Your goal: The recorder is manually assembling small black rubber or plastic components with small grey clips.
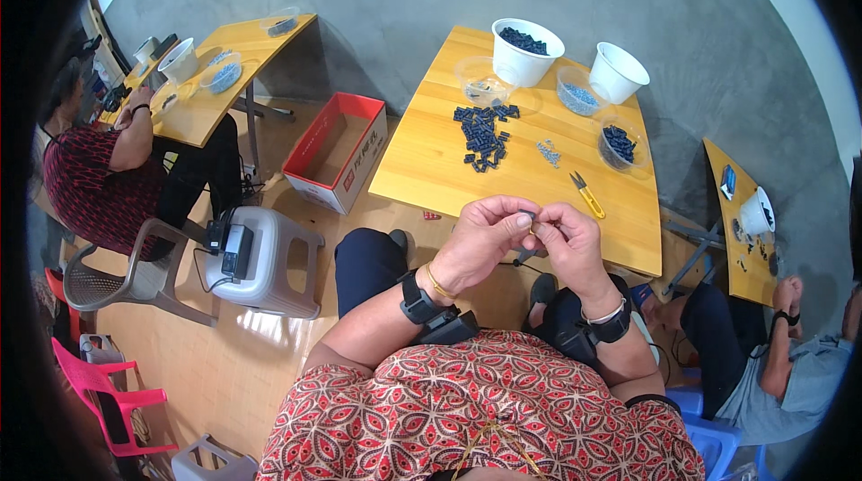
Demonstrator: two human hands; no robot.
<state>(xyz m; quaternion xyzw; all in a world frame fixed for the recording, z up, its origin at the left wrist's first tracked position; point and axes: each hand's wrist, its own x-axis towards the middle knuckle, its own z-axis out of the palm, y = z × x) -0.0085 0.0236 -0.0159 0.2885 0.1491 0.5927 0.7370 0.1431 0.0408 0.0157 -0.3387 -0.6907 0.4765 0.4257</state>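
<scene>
Close in front of my chest, at the near edge of the wooden table, my hands meet fingertip to fingertip. My left hand is closed, pinching a small dark piece between thumb and fingers. Pressed up beside it, my right hand is closed too; whatever sits in its fingertips is too small to make out. Beyond the hands lies a loose pile of dark blue small parts. Small grey parts are scattered to its right. Yellow-handled thread snips rest near the right hand.
Two white buckets and several clear tubs of small parts, such as the tub, stand toward the table's back and right. A red-rimmed box and a grey stool are left on the floor. Other people sit at tables on both sides.
</scene>
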